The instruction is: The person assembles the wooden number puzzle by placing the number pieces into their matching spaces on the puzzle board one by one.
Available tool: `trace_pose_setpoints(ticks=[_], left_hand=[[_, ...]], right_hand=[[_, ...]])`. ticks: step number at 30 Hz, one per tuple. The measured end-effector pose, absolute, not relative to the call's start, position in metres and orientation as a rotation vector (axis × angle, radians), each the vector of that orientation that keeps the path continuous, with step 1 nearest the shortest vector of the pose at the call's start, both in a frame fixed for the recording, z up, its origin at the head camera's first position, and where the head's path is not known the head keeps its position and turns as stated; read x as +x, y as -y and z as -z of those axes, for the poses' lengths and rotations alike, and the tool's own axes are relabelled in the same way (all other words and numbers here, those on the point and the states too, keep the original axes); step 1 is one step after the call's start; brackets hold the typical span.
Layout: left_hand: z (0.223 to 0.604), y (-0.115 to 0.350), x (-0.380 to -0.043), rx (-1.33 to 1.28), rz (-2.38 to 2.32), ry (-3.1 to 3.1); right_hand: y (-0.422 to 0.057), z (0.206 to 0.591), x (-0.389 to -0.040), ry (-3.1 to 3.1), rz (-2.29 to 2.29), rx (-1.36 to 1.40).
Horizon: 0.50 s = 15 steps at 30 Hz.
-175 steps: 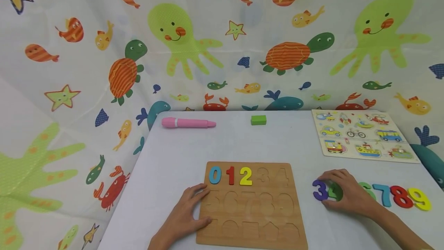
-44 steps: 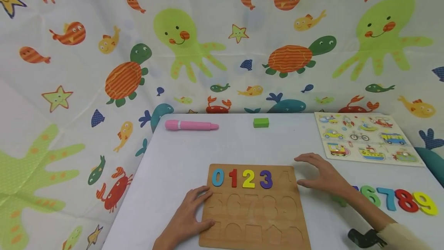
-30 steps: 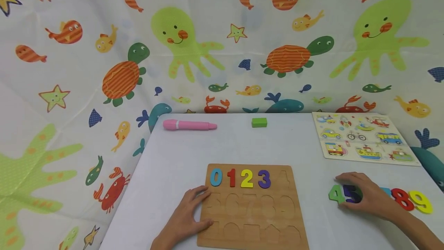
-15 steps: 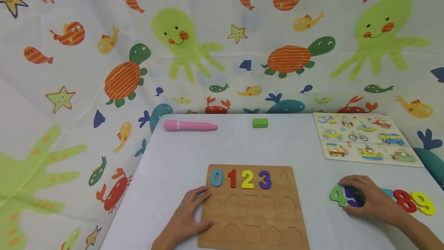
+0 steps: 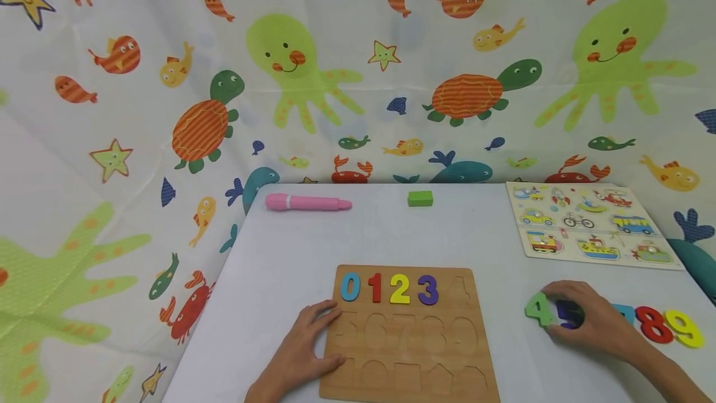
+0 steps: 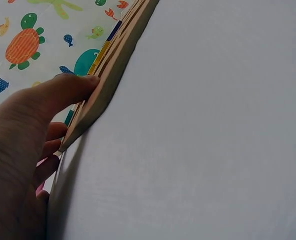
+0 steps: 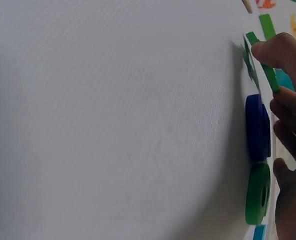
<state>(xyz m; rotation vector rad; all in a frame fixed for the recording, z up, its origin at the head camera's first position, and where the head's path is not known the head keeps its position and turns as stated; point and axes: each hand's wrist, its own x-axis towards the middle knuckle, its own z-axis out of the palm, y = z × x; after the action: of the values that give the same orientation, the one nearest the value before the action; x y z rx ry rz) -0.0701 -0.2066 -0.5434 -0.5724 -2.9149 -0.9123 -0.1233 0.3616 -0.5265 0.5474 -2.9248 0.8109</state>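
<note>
My right hand (image 5: 587,319) pinches a green number 4 (image 5: 539,310) between thumb and fingertips. In the right wrist view the 4 (image 7: 269,75) is tilted up, with its shadow on the table beneath. Right behind it is the purple number 5 (image 5: 570,314), partly covered by the hand; the green 6 (image 7: 258,195) shows only in the right wrist view. My left hand (image 5: 302,347) rests with spread fingers along the left edge of the wooden number board (image 5: 411,384), thumb on its edge. The blue 0 (image 5: 350,287), red 1 (image 5: 375,288), yellow 2 (image 5: 399,289) and purple 3 (image 5: 428,290) sit in its top row.
To the right lie a blue 7 (image 5: 625,313), partly hidden, a red 8 (image 5: 654,324) and a yellow 9 (image 5: 683,329). Behind are a vehicle picture puzzle (image 5: 593,221), a green block (image 5: 420,198) and a pink marker-like stick (image 5: 309,203). A sea-animal cloth (image 5: 380,92) hangs beyond.
My right hand placed the purple 3 on the board, returned to the row of numbers and took hold of the green 4, which has just shifted slightly left and tilted. My left hand stays put.
</note>
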Motion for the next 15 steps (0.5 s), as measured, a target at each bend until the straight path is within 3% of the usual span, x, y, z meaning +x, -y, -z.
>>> trace_pose_setpoints(ticks=[15], left_hand=[[0.543, 0.207, -0.07, -0.587, 0.918, 2.905]], right_hand=[[-0.307, 0.535, -0.155, 2.668, -1.029, 0.661]])
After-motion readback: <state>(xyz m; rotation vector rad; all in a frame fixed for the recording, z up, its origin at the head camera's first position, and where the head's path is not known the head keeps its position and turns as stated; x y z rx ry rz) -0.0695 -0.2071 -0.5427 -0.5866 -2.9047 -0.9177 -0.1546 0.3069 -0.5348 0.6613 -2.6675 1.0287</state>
